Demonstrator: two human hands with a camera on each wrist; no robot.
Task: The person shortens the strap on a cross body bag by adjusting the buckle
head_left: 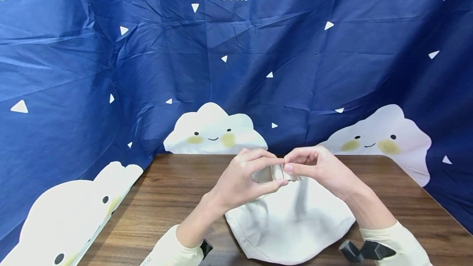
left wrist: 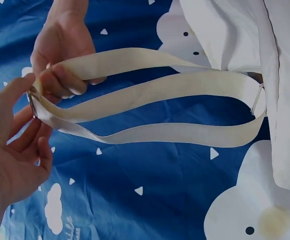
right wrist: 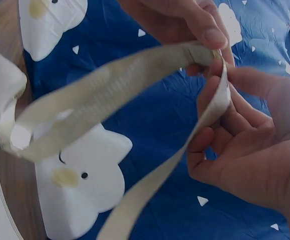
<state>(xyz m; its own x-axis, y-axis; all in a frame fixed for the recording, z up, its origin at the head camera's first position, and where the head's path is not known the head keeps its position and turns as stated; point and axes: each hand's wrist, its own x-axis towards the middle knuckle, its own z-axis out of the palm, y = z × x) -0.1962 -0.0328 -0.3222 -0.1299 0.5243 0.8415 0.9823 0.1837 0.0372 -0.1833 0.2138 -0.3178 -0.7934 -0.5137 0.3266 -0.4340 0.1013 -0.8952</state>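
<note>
A white fabric bag lies on the table under both hands, and its long cream strap is raised from it in loops. At the end of the loops, my left hand pinches a thin metal strap buckle between thumb and fingers. Close beside it, my right hand pinches the strap right at the buckle, its other fingers curled around the webbing in the right wrist view. Fingers hide part of the buckle. Near the bag, the strap passes through a metal ring.
The brown wooden table extends on both sides of the bag. Behind and to the left hangs a blue cloth with white triangles and clouds. Black wrist devices sit on the sleeves.
</note>
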